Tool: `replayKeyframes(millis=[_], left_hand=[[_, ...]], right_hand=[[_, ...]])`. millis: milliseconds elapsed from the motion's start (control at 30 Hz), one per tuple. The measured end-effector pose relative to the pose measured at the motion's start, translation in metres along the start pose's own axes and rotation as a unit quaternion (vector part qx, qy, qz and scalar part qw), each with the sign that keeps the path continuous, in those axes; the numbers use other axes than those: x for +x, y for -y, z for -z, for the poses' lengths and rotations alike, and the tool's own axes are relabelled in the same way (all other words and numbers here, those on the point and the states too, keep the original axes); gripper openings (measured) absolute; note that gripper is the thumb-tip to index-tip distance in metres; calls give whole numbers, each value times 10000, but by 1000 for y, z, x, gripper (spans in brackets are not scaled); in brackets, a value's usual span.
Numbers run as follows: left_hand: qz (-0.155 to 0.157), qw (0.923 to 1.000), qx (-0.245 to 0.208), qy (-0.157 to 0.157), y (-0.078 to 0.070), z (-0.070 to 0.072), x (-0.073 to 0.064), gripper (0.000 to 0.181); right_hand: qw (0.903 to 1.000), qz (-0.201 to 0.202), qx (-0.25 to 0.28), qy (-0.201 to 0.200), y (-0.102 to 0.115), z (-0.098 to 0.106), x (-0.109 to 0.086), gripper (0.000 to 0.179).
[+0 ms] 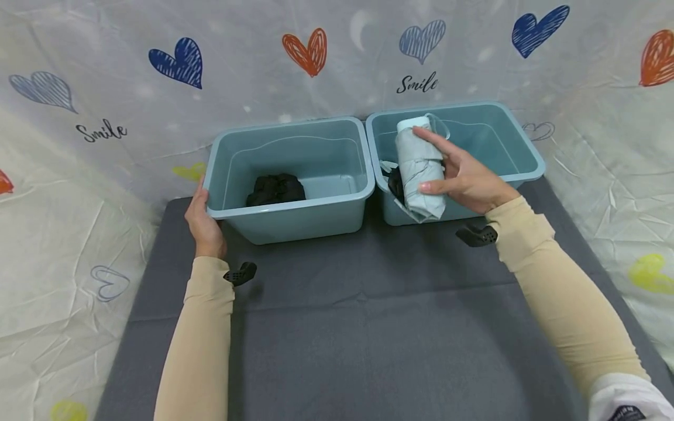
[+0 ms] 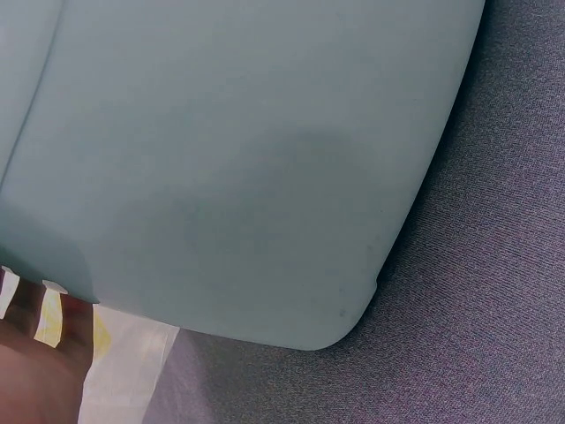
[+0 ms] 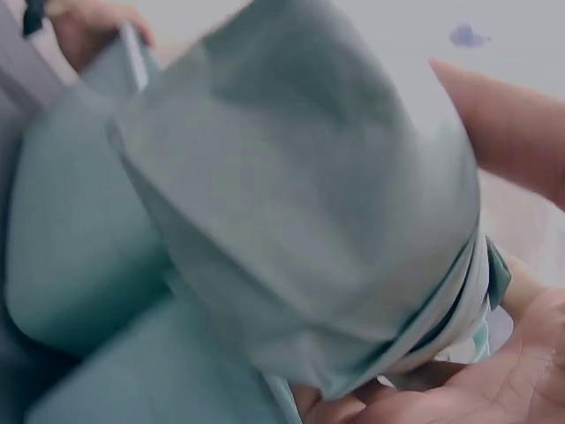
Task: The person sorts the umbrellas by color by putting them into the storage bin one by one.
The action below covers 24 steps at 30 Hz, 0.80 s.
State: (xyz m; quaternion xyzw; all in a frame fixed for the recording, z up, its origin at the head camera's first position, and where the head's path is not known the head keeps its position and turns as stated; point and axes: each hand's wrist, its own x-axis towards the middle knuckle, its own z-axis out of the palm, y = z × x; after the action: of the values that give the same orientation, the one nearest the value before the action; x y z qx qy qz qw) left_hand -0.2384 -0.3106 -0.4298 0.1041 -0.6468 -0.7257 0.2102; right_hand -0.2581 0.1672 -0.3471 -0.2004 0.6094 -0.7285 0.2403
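Observation:
In the head view my right hand (image 1: 471, 178) grips a folded pale-blue umbrella (image 1: 420, 166), thumb on its near side and a finger along its upper part. The umbrella, with a thin strap loop at its far end, is over the left front part of the right bin (image 1: 521, 175). Its fabric fills much of the right wrist view, slightly blurred. My left hand (image 1: 204, 225) touches the left bin (image 1: 286, 211) at its left front corner, fingers along the outer side. A bundled black item (image 1: 276, 189) lies inside the left bin; its kind is unclear.
Both blue plastic bins stand side by side on a dark grey cloth-covered table (image 1: 358, 327). A small dark thing (image 1: 396, 184) shows beside the umbrella, partly hidden. Behind hangs a pale curtain (image 1: 237, 76) printed with hearts.

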Motion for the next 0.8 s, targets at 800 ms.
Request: replayKeyframes(millis=[800], left_hand=[[-41, 9999, 95, 122, -1, 1, 0, 48]], right_hand=[[9716, -1990, -865, -949, -11, 70, 65, 96]])
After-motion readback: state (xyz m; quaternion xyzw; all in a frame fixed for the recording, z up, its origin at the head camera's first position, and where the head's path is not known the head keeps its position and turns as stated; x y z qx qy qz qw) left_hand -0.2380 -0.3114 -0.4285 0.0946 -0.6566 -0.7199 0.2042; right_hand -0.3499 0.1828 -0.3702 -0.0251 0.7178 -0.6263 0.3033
